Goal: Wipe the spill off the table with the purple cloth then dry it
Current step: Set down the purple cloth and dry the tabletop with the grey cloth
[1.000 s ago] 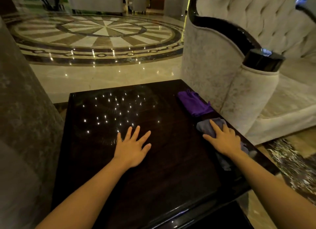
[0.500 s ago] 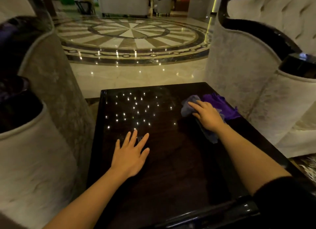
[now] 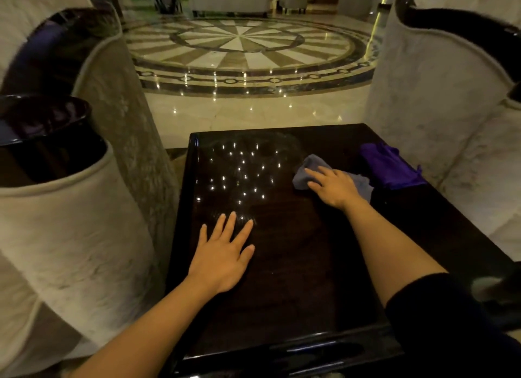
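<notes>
Nearest to the camera, the left hand [image 3: 224,258] lies flat on the dark glossy counter [image 3: 296,307], palm down, with the fingers spread and nothing in it. It is on the left part of the counter, about in the middle of its depth.

A little farther, on the right side, the right arm with a black sleeve [image 3: 439,315] reaches forward. The right hand [image 3: 334,187] presses on a grey cloth [image 3: 311,166], with the palm down and the fingers stretched over it. The hand is open and flat on the cloth; it does not close around it. The grey cloth shows in front of the fingers and also at the right side of the hand.

The purple cloth [image 3: 390,166] lies on the counter near the right edge, just beside the grey cloth, to the right of the right hand. No hand touches it. It looks folded or bunched, and it is well apart from the left hand.

Many small bright light points reflect on the far left part of the counter [image 3: 242,169]. I cannot tell if there is still liquid.

On both sides of the counter stand pale armchairs [image 3: 70,222] with dark trim. Behind the counter is a shiny marble floor [image 3: 239,47] with a round pattern.
</notes>
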A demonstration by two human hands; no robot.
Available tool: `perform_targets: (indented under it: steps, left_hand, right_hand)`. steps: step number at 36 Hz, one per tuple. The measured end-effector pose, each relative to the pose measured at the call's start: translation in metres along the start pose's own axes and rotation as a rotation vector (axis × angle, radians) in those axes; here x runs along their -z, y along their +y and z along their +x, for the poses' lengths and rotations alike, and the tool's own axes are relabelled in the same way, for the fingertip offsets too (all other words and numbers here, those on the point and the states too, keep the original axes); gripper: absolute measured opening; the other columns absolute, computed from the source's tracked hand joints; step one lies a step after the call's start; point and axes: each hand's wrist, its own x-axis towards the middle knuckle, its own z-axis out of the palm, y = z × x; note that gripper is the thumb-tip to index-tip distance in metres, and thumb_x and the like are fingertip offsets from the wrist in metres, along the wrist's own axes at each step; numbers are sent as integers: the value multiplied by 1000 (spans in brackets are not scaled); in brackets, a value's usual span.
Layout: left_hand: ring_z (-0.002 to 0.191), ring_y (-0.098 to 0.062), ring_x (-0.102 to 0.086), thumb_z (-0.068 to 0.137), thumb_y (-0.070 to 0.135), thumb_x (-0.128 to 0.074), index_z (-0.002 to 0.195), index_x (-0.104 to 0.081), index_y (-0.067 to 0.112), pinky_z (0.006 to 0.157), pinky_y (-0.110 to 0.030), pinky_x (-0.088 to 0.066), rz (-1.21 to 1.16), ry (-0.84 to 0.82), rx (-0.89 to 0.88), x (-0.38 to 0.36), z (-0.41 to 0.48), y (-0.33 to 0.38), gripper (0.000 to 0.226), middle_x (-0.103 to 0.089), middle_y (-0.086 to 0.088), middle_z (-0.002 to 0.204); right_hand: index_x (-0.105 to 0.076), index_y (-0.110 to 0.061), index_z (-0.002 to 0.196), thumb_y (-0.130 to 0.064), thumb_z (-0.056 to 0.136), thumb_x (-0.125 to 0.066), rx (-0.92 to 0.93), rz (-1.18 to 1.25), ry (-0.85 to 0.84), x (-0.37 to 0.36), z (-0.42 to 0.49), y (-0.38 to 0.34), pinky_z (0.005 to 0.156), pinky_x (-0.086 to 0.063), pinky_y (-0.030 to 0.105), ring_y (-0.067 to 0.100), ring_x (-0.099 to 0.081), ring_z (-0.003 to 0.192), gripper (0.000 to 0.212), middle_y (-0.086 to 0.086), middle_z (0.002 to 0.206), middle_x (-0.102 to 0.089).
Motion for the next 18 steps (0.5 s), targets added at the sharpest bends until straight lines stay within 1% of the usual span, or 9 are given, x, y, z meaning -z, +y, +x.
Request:
perform_targets:
  steps: [3, 6, 12, 15, 18]
  left_hand:
    - [141, -20, 17, 94, 50, -13, 142, 6, 35, 113, -45, 10, 16, -4, 1, 2, -1, 2, 54, 12, -3, 155]
    - [141, -21, 16, 94, 49, -13, 143, 5, 33, 114, -46, 8, 18, -11, 3, 5, -2, 4, 54, 11, -4, 156]
    - [142, -21, 14, 95, 48, -14, 144, 4, 32, 114, -47, 6, 16, -17, 8, 5, -3, 3, 54, 10, -5, 156]
    - [142, -21, 14, 95, 49, -13, 144, 3, 32, 114, -47, 6, 9, -26, 1, 4, -3, 2, 55, 10, -4, 156]
    - [142, -21, 13, 94, 49, -13, 144, 3, 32, 114, -47, 6, 9, -18, -5, 3, -3, 2, 55, 10, -4, 156]
  right_hand:
    - [-22, -39, 138, -43, 95, -29, 94, 2, 19, -6, -12, -14, 116, -17, 47, 31, -20, 139, 45, 5, 154, -20]
    - [-27, -39, 137, -42, 94, -32, 197, 18, 25, -13, -29, -28, 114, -18, 45, 27, -23, 138, 43, 2, 153, -24]
    - [-35, -39, 133, -37, 92, -42, 429, 61, 10, -25, -81, -49, 111, -22, 43, 25, -30, 134, 42, 0, 149, -35]
    - [-40, -36, 131, -33, 91, -46, 491, 90, -27, -24, -115, -46, 111, -22, 40, 22, -33, 132, 41, -2, 147, -38]
    - [-45, -34, 129, -29, 89, -50, 534, 121, -35, -24, -152, -39, 107, -25, 38, 21, -37, 129, 40, -3, 143, -44]
